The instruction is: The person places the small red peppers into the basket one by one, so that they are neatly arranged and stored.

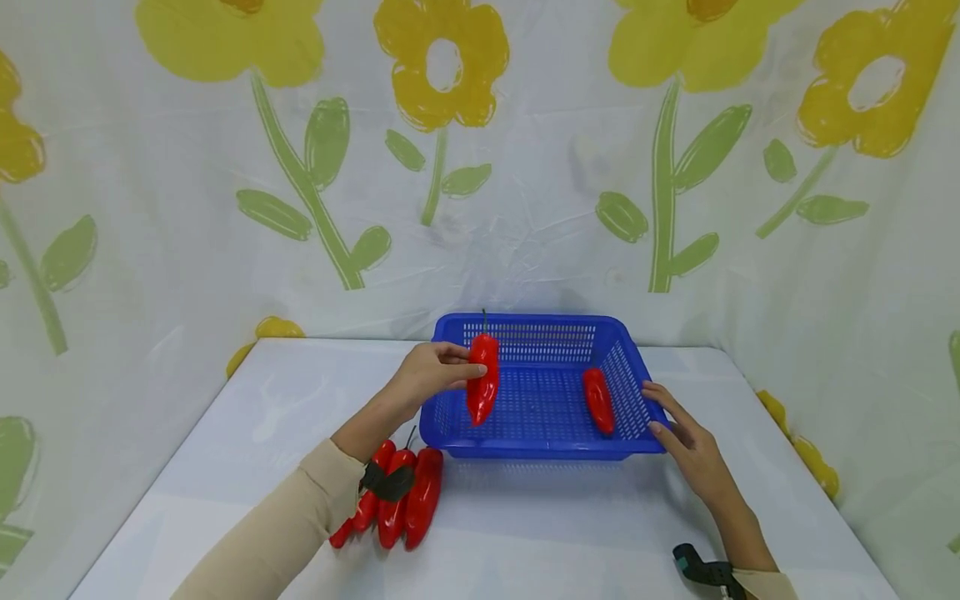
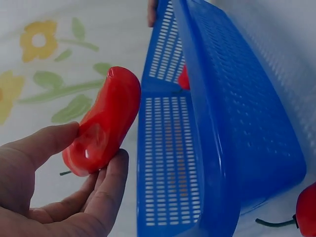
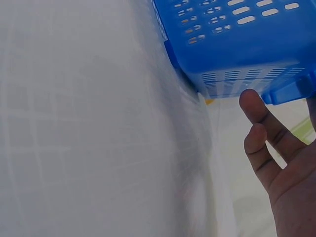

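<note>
My left hand (image 1: 437,372) pinches a glossy red chili pepper (image 1: 483,379) between thumb and fingers. It holds the pepper over the left part of the blue plastic basket (image 1: 532,446), the stem pointing up in the head view. In the left wrist view the same pepper (image 2: 106,118) shows close up beside the basket wall (image 2: 256,128). Another red chili pepper (image 1: 598,401) lies inside the basket at the right. My right hand (image 1: 693,454) holds the basket's right rim with thumb and fingers; two of its fingers (image 3: 266,123) extend free below the rim in the right wrist view.
Several red chili peppers (image 1: 423,498) lie on the white table (image 1: 555,533) at the basket's front left, partly hidden by the left sleeve and wrist strap. A white flower-print cloth (image 1: 540,200) hangs behind the table and at both sides.
</note>
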The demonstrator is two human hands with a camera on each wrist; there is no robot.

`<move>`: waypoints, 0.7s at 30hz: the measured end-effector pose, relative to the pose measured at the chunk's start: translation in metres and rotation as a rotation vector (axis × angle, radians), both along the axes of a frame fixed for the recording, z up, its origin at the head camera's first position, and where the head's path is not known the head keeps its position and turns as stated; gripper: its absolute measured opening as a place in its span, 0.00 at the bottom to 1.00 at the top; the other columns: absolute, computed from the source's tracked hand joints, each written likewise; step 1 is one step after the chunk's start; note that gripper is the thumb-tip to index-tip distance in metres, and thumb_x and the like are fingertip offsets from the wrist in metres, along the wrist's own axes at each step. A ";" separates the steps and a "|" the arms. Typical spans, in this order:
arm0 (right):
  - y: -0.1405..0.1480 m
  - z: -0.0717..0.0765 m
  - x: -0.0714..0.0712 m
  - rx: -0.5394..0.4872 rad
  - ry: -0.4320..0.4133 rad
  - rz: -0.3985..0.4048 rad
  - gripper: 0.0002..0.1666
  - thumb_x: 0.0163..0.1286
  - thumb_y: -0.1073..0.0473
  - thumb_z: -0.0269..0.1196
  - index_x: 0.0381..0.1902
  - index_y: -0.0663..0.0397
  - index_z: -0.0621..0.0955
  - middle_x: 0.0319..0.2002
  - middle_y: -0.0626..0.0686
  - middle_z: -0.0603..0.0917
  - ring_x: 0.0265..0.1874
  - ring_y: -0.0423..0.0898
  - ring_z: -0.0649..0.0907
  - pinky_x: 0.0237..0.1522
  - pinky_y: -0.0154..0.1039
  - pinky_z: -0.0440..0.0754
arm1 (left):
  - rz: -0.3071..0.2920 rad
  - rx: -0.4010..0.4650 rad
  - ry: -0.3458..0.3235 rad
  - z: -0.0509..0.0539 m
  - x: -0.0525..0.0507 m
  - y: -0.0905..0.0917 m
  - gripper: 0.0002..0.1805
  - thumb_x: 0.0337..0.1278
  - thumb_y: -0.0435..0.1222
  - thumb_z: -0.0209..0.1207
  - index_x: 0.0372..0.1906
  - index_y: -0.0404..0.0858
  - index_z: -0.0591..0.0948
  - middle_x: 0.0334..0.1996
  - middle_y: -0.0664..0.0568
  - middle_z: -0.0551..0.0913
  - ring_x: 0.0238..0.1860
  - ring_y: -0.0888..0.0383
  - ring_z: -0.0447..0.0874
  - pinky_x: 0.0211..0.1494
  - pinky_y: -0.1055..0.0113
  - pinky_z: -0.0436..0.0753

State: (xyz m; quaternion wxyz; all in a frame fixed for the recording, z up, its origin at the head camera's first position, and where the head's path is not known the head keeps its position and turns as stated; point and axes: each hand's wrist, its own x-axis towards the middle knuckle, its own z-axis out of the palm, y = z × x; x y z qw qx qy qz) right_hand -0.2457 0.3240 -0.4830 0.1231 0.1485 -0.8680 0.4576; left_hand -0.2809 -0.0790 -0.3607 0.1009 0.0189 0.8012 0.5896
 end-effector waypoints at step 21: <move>0.003 -0.003 -0.003 -0.015 0.010 0.009 0.29 0.78 0.56 0.56 0.74 0.40 0.68 0.76 0.45 0.63 0.71 0.30 0.60 0.61 0.71 0.67 | -0.042 0.027 -0.121 0.003 -0.025 0.046 0.23 0.55 0.34 0.72 0.52 0.27 0.79 0.47 0.38 0.83 0.42 0.48 0.88 0.47 0.58 0.87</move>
